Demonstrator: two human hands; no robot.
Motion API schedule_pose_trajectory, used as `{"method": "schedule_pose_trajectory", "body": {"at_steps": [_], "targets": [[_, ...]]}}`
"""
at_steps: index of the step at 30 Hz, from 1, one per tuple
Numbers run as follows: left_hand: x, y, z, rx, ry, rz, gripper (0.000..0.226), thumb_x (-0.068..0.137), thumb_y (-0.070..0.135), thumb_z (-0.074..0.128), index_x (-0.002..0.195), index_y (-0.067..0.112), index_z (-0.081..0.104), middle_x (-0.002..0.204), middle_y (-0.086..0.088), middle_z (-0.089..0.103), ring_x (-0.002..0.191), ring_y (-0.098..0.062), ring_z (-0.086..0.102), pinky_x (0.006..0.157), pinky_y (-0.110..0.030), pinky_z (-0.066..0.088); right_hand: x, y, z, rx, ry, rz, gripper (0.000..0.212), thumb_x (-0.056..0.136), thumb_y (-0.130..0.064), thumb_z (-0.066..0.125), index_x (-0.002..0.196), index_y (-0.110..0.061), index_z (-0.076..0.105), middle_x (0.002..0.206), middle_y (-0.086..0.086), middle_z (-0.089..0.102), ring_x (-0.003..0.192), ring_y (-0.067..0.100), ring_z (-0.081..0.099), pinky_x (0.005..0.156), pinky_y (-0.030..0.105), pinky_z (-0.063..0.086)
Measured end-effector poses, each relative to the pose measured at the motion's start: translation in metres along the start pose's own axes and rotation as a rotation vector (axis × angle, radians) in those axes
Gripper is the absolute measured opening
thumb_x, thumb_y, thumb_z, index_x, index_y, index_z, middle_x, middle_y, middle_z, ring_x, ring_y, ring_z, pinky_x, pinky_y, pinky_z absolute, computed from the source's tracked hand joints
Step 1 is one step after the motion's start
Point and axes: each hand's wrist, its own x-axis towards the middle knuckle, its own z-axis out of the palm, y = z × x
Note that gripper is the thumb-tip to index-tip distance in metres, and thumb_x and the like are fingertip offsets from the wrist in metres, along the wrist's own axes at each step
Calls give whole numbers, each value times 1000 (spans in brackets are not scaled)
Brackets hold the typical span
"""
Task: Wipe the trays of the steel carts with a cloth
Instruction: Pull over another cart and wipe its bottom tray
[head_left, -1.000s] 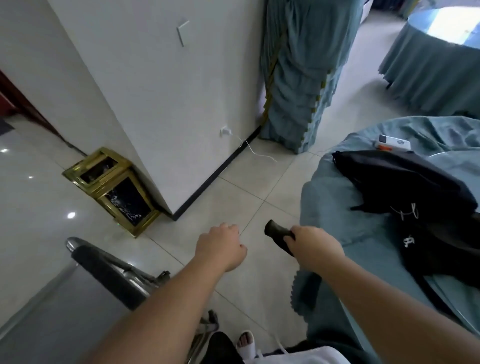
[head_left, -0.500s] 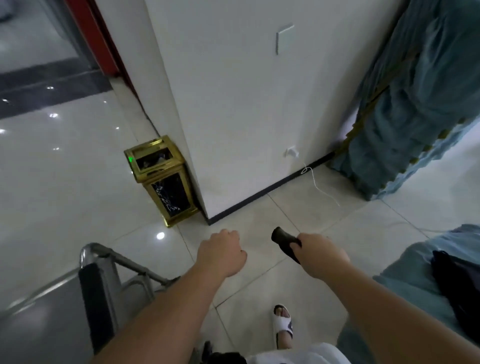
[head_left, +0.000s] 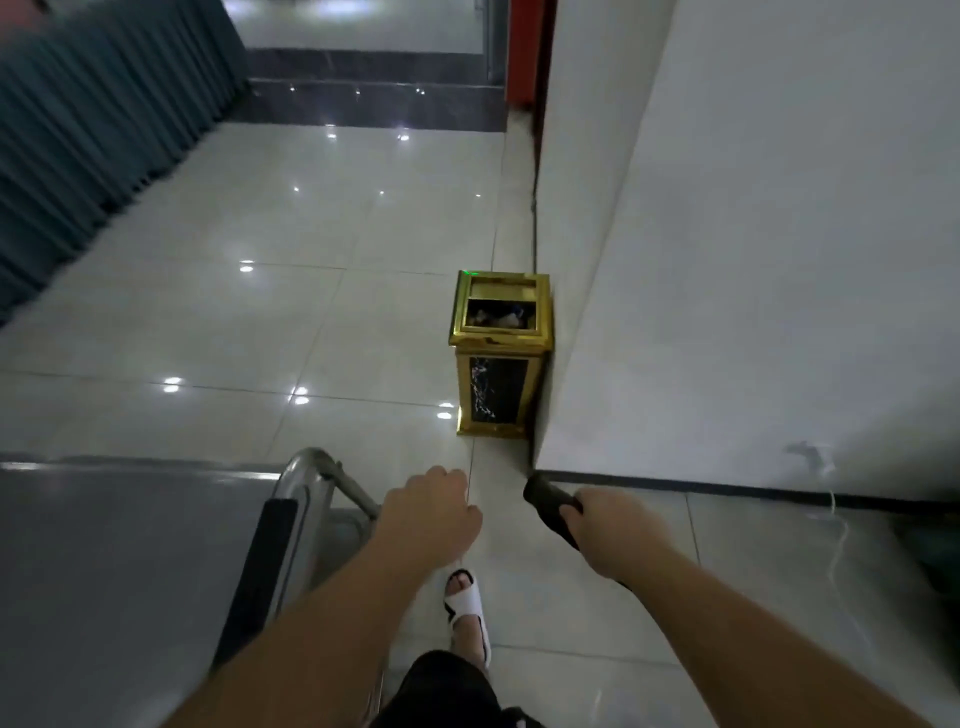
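1. Left hand (head_left: 428, 512), lower centre of the frame: fingers curled into a loose fist, grip clenched on nothing visible, hovering just right of the cart's handle rail.
2. Right hand (head_left: 605, 530), right of centre and lower: grip grasping a dark cloth (head_left: 550, 506), rolled or bunched, its end sticking out up and left past the knuckles.
3. Steel cart (head_left: 119, 571), lower left of the frame: flat grey tray top, a curved chrome handle rail (head_left: 311, 462) at its right end with a black padded section below.
4. Cloth well apart from the tray, above the floor tiles and not touching the cart.
5. Gold-framed waste bin (head_left: 498, 358), centre of the frame: upright on the floor, against the corner of a white wall (head_left: 753, 260), with litter in its top opening.
6. Teal pleated fabric (head_left: 88, 135), upper left, blurred.
7. One foot in a white sandal (head_left: 467, 608), bottom centre, on glossy pale floor tiles (head_left: 260, 322).
8. Thin white cord (head_left: 836, 525), right edge, hanging down the wall's base to the floor.
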Motion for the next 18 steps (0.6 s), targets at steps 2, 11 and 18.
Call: {"method": "schedule_pose_trajectory", "body": {"at_steps": [2, 11, 18], "targets": [[32, -19, -8, -36, 1, -29, 39, 103, 44, 46, 133, 22, 57, 130, -1, 58, 113, -21, 58, 94, -39, 47, 36, -23, -15, -2, 0, -42, 31, 105, -51, 38, 99, -30, 60, 87, -5, 63, 78, 17, 63, 79, 40, 58], [169, -85, -103, -64, 65, -92, 48, 105, 50, 41, 141, 22, 55, 137, -1, 59, 120, -24, 59, 100, -42, 48, 176, -109, -123, -99, 63, -114, 20, 105, -43, 48, 99, -29, 60, 84, -4, 62, 77, 18, 62, 76, 40, 58], [228, -137, -137, -108, 49, -216, 48, 107, 48, 38, 140, 19, 55, 136, -5, 58, 118, -25, 58, 97, -41, 49, 266, -170, -152, -84, 6, -202, 27, 108, -49, 40, 101, -31, 59, 87, -5, 63, 80, 14, 62, 81, 39, 57]]}}
